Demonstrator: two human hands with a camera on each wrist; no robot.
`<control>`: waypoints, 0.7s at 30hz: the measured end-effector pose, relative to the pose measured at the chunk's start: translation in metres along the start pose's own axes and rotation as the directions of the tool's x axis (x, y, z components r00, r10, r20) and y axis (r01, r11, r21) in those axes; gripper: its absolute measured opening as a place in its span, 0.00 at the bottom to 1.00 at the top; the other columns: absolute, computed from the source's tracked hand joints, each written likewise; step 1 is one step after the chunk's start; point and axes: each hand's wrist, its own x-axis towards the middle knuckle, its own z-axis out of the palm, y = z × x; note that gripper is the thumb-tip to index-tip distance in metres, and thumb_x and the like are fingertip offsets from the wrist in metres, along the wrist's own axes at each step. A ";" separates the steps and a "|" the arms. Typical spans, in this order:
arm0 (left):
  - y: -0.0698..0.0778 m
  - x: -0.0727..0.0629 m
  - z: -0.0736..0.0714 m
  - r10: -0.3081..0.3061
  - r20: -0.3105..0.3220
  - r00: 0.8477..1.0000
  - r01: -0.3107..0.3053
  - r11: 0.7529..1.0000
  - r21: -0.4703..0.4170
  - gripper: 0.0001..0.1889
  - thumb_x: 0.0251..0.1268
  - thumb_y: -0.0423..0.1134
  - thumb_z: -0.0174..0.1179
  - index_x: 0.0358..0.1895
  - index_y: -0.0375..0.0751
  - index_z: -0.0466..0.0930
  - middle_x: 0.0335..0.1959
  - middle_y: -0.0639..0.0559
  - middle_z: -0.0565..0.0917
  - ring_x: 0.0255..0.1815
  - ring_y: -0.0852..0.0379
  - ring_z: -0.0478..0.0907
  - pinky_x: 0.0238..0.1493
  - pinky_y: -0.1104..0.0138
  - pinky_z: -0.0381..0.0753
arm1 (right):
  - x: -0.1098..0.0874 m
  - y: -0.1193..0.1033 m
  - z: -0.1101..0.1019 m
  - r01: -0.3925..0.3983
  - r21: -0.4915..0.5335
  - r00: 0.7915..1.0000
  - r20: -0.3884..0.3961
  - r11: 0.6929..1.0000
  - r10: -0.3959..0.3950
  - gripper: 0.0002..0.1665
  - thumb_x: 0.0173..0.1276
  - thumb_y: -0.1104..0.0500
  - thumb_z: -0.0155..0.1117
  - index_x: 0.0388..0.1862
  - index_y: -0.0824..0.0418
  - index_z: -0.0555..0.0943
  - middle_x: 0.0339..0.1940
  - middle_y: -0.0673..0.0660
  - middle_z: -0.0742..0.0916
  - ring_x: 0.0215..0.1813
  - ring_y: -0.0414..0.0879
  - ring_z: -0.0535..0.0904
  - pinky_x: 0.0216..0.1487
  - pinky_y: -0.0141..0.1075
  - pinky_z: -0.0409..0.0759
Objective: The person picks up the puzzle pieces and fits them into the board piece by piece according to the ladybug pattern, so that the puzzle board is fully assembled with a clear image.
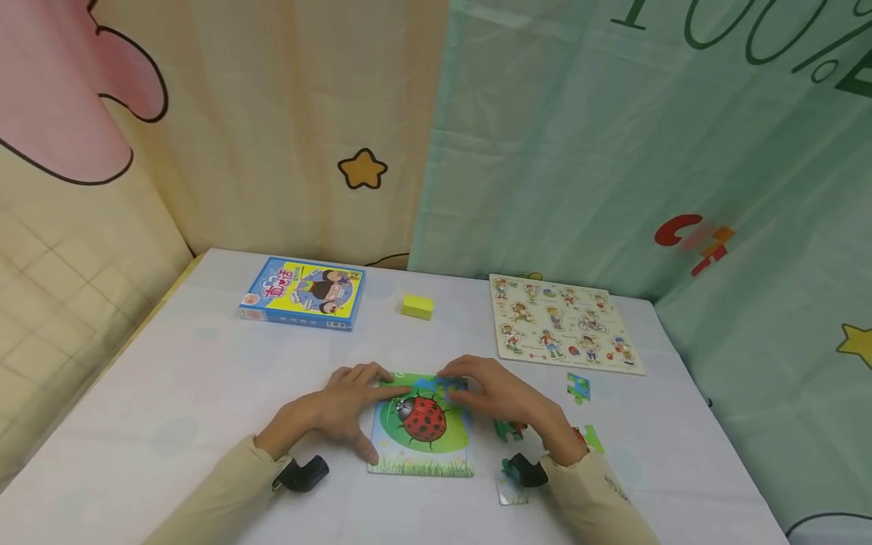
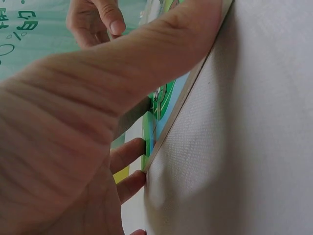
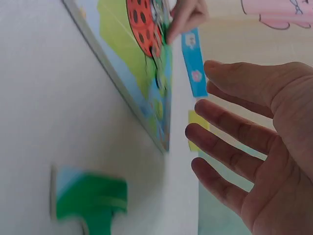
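Note:
A square ladybug puzzle board [image 1: 421, 454] lies flat on the white table in front of me. My left hand [image 1: 349, 403] is spread along its left side, thumb at the lower left corner and fingers over the upper left. Above the board's upper right corner is my right hand [image 1: 500, 390]; in the right wrist view its fingers [image 3: 227, 122] are apart, loosely bent, with nothing held. Loose jigsaw pieces lie to the right: a blue-green one [image 1: 579, 387], a dark green one [image 1: 509, 430] and others partly hidden under the right forearm.
At the back left lies a blue and yellow box [image 1: 306, 295]. A yellow block [image 1: 417, 306] sits behind the puzzle. A board with printed figures [image 1: 565, 325] occupies the back right. Curtains [image 1: 545, 151] hang right behind the table.

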 end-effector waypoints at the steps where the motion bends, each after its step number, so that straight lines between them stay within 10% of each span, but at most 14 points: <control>1: 0.000 0.000 0.001 -0.004 0.000 1.000 0.004 1.000 -0.004 0.54 0.40 0.63 0.78 0.76 0.60 0.64 0.70 0.48 0.65 0.73 0.42 0.59 0.73 0.36 0.52 | -0.004 0.002 -0.003 -0.013 -0.005 1.000 -0.014 1.000 0.013 0.21 0.73 0.54 0.64 0.62 0.58 0.80 0.61 0.51 0.83 0.64 0.47 0.78 0.65 0.46 0.78; 21: -0.003 -0.001 0.004 0.011 -0.018 1.000 -0.011 1.000 -0.023 0.55 0.38 0.63 0.79 0.76 0.60 0.64 0.72 0.49 0.62 0.75 0.41 0.57 0.73 0.35 0.49 | -0.084 0.056 -0.054 -0.183 -0.055 0.955 -0.247 0.982 0.164 0.26 0.66 0.54 0.72 0.62 0.57 0.80 0.60 0.56 0.84 0.59 0.56 0.81 0.59 0.57 0.80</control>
